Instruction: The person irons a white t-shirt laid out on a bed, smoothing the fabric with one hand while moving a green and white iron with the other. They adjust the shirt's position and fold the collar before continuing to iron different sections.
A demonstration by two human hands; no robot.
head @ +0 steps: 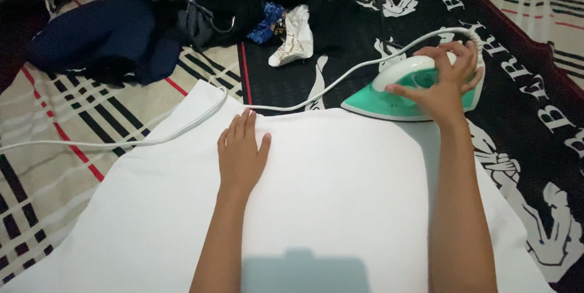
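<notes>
A white cloth point(340, 195) lies spread flat in front of me. My left hand point(241, 152) rests palm down on it near its far edge, fingers together and flat. My right hand point(446, 80) grips the handle of a green and white iron point(406, 89) that sits just past the cloth's far right corner, on a black blanket. The iron's white cord point(182, 125) runs from its back, loops left across the cloth's far edge and off to the left.
A black blanket point(535, 122) with white skeleton prints and letters lies at the right. A checked sheet point(55, 147) covers the left. A pile of dark clothes point(121, 31) and a white crumpled garment point(295, 37) sit at the back.
</notes>
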